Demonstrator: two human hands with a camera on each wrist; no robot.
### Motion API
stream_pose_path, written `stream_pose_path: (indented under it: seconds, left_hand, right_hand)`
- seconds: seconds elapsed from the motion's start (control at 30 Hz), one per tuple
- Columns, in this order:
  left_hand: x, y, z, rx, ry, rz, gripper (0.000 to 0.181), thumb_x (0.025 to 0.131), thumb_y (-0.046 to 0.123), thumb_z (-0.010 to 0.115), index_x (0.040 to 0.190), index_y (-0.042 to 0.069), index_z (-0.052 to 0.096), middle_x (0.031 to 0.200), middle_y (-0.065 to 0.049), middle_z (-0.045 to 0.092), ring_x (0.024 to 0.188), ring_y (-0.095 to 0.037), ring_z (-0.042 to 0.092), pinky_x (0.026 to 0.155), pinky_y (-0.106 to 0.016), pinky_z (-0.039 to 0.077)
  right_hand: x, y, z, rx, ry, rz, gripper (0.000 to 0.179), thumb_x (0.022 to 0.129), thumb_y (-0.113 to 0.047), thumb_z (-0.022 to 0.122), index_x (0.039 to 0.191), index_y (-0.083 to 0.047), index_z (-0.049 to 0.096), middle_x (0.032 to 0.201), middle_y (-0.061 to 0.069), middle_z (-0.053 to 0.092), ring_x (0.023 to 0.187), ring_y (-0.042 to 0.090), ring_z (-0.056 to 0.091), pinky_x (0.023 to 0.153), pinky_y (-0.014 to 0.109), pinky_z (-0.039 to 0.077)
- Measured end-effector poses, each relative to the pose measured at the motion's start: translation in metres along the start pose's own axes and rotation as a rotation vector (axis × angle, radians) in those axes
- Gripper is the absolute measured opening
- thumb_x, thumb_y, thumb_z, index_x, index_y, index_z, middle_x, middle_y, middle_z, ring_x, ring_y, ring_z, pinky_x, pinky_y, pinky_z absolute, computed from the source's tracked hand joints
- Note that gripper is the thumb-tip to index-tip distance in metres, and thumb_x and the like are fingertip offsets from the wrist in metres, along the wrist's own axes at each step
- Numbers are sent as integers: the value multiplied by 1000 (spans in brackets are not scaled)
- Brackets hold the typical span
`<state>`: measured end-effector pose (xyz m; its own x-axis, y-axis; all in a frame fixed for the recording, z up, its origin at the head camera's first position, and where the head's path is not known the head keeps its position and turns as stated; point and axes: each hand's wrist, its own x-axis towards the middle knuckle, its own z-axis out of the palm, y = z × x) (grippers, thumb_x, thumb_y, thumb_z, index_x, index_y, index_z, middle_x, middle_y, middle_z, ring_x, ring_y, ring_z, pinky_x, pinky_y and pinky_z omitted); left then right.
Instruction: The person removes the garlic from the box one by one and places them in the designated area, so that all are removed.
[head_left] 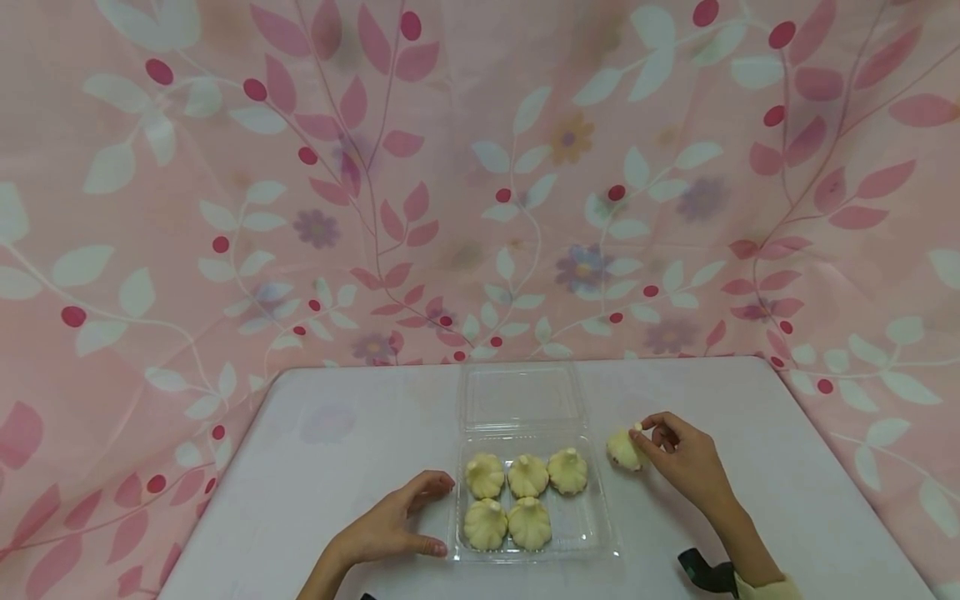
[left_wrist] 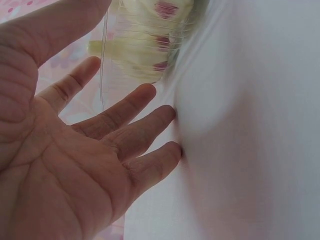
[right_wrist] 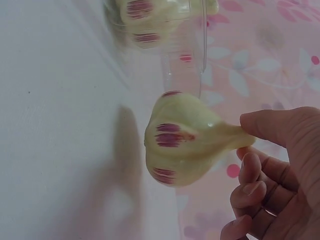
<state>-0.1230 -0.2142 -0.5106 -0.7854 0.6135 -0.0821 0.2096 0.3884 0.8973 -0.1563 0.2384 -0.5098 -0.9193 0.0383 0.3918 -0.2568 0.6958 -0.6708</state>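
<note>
My right hand pinches a pale garlic bulb by its stem, to the right of the clear plastic box. In the right wrist view, this garlic bulb shows purple streaks, and a shadow falls on the table beside it. Several similar bulbs sit in the box, three in the back row and two in the front row. The front right spot of the box holds no bulb. At the box's left rim, my left hand has its fingers spread, with its palm bare in the left wrist view.
The box's hinged lid lies folded back toward the table's far edge. A white cloth covers the table. Behind it hangs a pink curtain with a leaf pattern. A black strap-like piece shows by the right wrist.
</note>
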Motion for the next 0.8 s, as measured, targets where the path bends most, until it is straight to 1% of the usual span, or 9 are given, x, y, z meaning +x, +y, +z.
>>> stream_pose_path:
  seconds: [0.13, 0.47, 0.67, 0.8]
  left_hand:
    - [0, 0, 0, -4, -2, -1, 81, 75, 30, 87, 141, 12, 43, 139, -1, 52, 134, -28, 44, 110, -46, 33]
    - [0, -1, 0, -1, -3, 3, 82, 75, 31, 87, 141, 11, 42, 139, -3, 52, 135, -29, 44, 109, -48, 33]
    - [0, -1, 0, 16, 3, -6, 83, 75, 32, 87, 141, 11, 42, 139, -2, 52, 134, -28, 44, 110, -47, 33]
    - [0, -1, 0, 33, 7, 3, 82, 75, 33, 87, 140, 12, 43, 138, -1, 53, 133, -27, 46, 110, -46, 33]
  right_hand:
    - [-1, 2, 2, -13, -19, 21, 22, 83, -23, 82, 93, -11, 67, 67, -6, 51, 56, 7, 41, 44, 22, 33]
    - [-2, 3, 4, -49, -39, 34, 23, 83, -26, 81, 94, -11, 67, 67, -7, 50, 57, 8, 42, 45, 23, 33]
    - [-2, 1, 4, -64, -37, 19, 23, 83, -26, 82, 93, -11, 68, 66, -7, 50, 57, 8, 42, 46, 23, 33]
    - [-2, -1, 4, -60, -44, 14, 24, 82, -27, 82, 93, -12, 67, 66, -7, 50, 58, 7, 42, 47, 23, 33]
